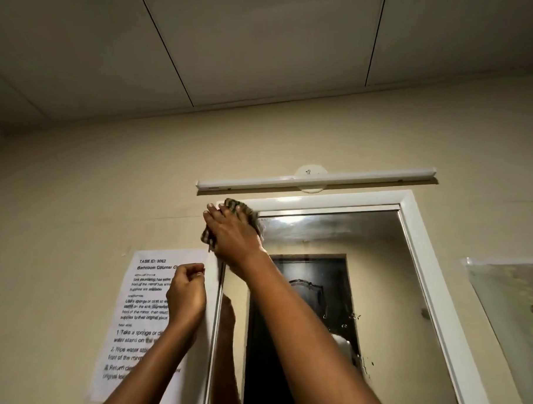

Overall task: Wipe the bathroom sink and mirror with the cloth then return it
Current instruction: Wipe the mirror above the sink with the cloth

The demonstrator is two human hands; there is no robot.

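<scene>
Two hands up | right hand [234, 233] presses cloth [241, 207] on mirror [377, 258] | left hand [186, 292] fisted

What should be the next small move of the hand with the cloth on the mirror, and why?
Probably slide the cloth to the right along the top of the mirror. The right hand presses it at the upper left corner, on the white frame, while water spots show lower on the glass. The left hand is closed beside the frame and holds no cloth.
</scene>
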